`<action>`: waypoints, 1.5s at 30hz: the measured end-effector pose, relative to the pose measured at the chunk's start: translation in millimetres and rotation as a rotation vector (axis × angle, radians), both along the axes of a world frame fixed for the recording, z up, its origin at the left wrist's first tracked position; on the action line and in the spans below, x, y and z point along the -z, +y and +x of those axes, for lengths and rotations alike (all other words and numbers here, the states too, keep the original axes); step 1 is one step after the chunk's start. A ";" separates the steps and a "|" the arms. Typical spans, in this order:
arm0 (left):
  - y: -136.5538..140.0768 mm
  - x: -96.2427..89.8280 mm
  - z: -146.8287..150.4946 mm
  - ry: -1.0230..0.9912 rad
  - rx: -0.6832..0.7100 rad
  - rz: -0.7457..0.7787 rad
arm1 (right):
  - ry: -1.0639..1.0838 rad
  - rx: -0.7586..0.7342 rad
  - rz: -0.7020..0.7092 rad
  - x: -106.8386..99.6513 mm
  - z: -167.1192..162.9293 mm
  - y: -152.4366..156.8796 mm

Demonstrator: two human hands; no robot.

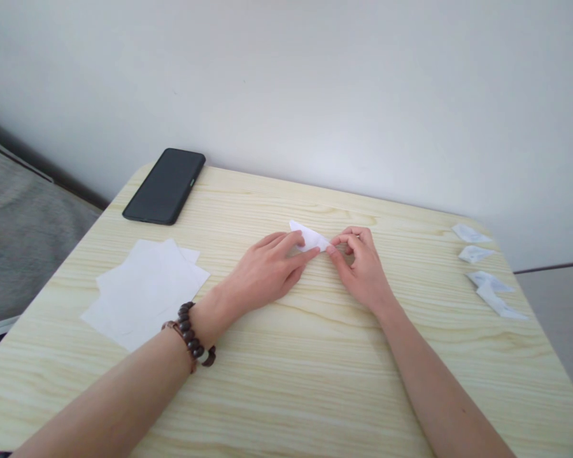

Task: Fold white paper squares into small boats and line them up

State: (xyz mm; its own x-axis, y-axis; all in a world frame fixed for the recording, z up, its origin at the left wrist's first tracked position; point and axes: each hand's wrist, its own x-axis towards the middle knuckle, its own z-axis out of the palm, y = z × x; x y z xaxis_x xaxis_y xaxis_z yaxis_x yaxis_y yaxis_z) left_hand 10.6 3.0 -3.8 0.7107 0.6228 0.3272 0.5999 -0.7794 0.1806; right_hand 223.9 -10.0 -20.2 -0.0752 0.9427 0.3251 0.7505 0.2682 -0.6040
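A small piece of folded white paper (310, 238) lies on the wooden table between my two hands. My left hand (272, 267) rests over its left part, with the thumb and fingers pressing it at the near edge. Its right corner is pinched between the thumb and index finger of my right hand (360, 264). The paper's upper left tip shows beyond my left fingers, while part of its near edge is hidden under them. A dark beaded bracelet (191, 334) circles my left wrist.
Loose square white sheets (143, 286) overlap at the left of the table (286, 381). A black phone (165, 186) lies at the back left, by the white wall (315, 95). Several folded paper pieces (475, 254) stand in a row near the right edge.
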 end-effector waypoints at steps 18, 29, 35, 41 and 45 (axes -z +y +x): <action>4.0 4.4 -2.5 -0.058 -0.027 0.019 | -0.084 -0.220 0.009 -8.3 1.4 -3.8; 1.3 3.8 -0.7 -0.034 -0.058 0.008 | 0.005 -0.057 -0.026 -5.2 -2.1 0.5; 1.6 2.7 -0.7 -0.039 -0.036 0.018 | -0.039 0.053 -0.043 -3.0 -6.7 0.9; 2.1 0.2 -1.6 -0.009 0.002 0.046 | -0.066 0.103 -0.040 -0.7 -8.3 0.8; 1.8 1.3 -1.7 0.009 0.000 0.047 | -0.085 0.111 -0.016 0.2 -9.7 1.0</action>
